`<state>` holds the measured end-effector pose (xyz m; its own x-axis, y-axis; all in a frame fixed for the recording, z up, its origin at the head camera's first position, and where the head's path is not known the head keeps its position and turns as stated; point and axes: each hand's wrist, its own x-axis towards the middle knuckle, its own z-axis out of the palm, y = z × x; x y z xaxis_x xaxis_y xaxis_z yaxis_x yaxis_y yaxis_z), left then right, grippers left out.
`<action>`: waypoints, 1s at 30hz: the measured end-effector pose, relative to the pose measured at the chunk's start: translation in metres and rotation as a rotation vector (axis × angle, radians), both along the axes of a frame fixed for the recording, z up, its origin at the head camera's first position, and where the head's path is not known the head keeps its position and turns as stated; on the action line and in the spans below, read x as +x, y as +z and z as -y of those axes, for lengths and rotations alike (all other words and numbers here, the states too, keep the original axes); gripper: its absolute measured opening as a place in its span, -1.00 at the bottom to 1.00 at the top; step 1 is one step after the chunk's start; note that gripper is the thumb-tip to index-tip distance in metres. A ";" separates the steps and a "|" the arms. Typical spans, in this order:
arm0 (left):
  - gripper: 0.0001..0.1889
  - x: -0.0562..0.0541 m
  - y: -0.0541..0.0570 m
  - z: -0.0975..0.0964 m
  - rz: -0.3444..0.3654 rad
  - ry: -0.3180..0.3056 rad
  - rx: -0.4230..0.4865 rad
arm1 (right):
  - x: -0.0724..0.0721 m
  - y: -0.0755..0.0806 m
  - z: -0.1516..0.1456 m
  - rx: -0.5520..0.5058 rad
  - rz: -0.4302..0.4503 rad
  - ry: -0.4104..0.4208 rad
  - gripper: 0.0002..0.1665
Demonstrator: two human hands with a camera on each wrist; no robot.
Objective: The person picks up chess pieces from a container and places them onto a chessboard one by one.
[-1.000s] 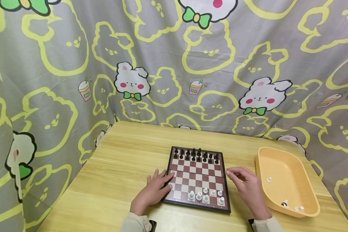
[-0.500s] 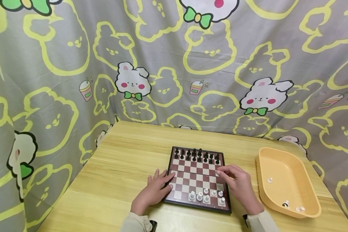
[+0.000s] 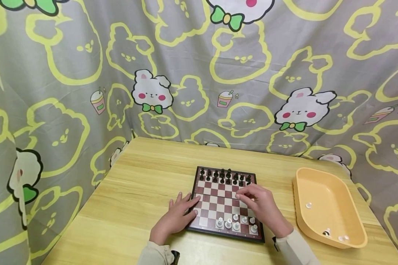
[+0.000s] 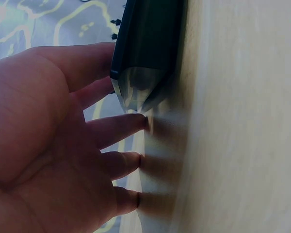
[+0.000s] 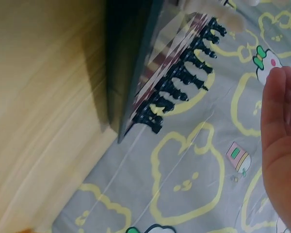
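Observation:
A maroon-and-white folding chessboard (image 3: 203,211) lies on the table. Several black chess pieces (image 3: 222,175) fill its two far rows, and several white chess pieces (image 3: 228,223) stand at the near right. My left hand (image 3: 174,219), fingers spread, rests at the board's left edge; the left wrist view shows thumb and forefinger on the board (image 4: 150,36) and other fingertips on the table. Above the board's right half hangs my right hand (image 3: 264,203), thumb and forefinger pinched around a small white chess piece, mostly hidden by the fingers; its kind does not show.
A yellow-orange tray (image 3: 331,195) stands to the right of the board, with a few white pieces (image 3: 308,205) and a black-and-white one (image 3: 326,232) inside. A patterned curtain (image 3: 192,55) hangs behind the wooden table (image 3: 119,213).
My right hand has moved left from beside the board's right edge to over its squares, still pinched. My left hand has stayed at the left edge.

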<state>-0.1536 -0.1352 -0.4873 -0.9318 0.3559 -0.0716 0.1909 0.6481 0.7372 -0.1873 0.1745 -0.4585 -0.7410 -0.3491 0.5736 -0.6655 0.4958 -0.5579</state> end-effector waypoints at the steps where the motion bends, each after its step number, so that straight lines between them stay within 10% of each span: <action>1: -0.48 0.000 0.000 0.000 0.001 0.000 0.002 | -0.001 0.000 0.002 0.008 0.008 0.015 -0.77; 19: -0.47 0.000 0.002 0.001 0.002 -0.004 0.004 | -0.001 0.003 0.024 0.271 0.277 0.200 -0.94; 30: -0.48 0.000 0.004 0.000 0.005 -0.006 0.002 | -0.004 -0.003 0.020 0.466 0.263 0.244 -0.94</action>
